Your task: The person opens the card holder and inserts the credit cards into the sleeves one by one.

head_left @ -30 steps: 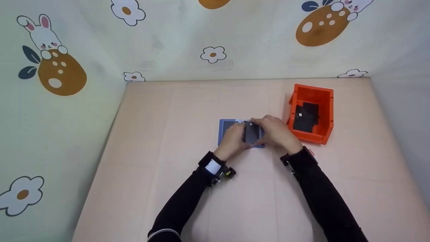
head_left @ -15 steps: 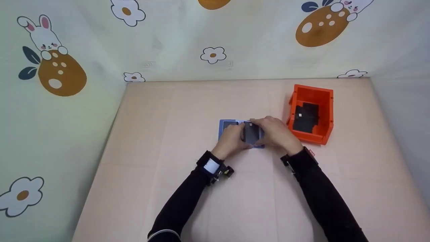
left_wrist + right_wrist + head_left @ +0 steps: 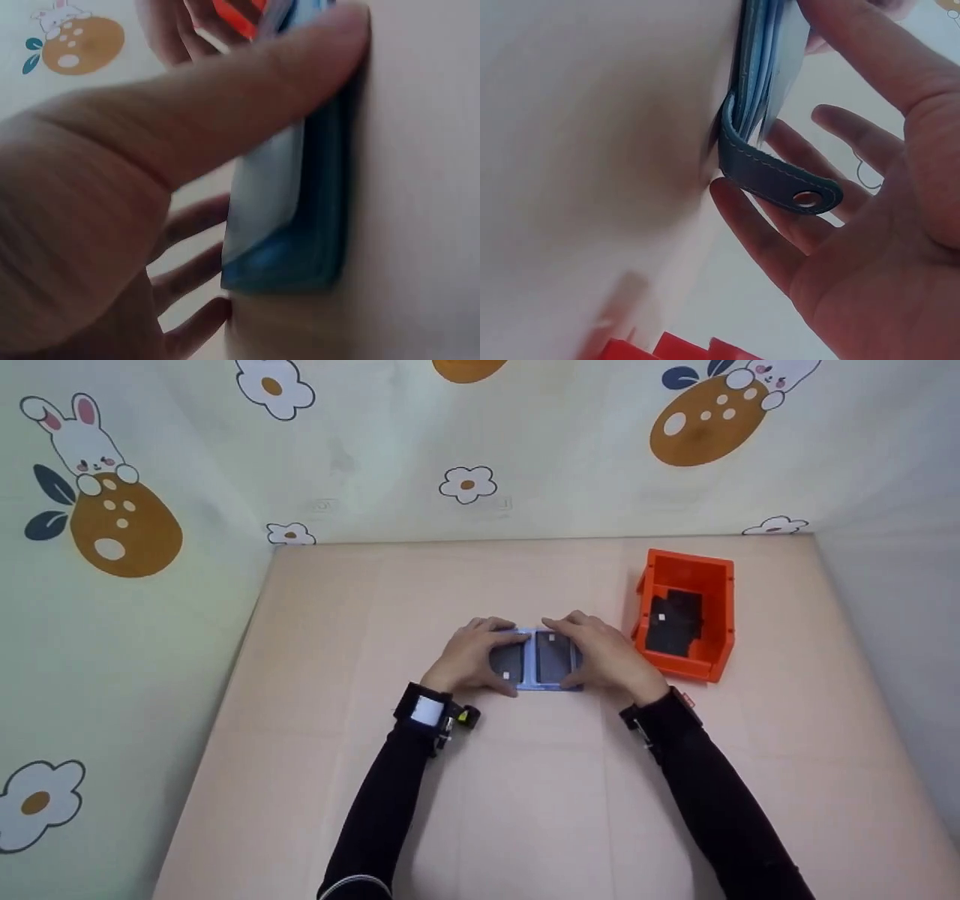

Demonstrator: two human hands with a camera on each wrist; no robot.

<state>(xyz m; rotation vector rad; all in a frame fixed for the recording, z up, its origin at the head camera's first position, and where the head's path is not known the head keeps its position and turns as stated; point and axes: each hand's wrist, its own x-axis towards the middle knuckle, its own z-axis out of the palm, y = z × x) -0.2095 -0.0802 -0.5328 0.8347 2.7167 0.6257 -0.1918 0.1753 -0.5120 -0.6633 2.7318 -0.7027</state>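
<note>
A blue card holder [image 3: 529,660] lies spread open on the table in the head view, with a dark card behind each clear sleeve. My left hand [image 3: 466,655] holds its left side, thumb at the near edge and fingers at the far edge. On the right side, my right hand [image 3: 611,656] spans it likewise between thumb and fingers. The left wrist view shows the holder's blue corner [image 3: 292,266] beneath my thumb. In the right wrist view, a snap strap [image 3: 780,178] sticks out toward my right palm. My hands partly cover the outer edges.
An orange bin [image 3: 721,622] stands right of my right hand, with several black cards [image 3: 679,622] inside. A pale cloth wall [image 3: 390,465] with printed flowers and rabbits borders the table [image 3: 337,780] at the back.
My left hand has moved left off the middle of the card holder to its left side, uncovering the left card and the spine. The right hand keeps its hold.
</note>
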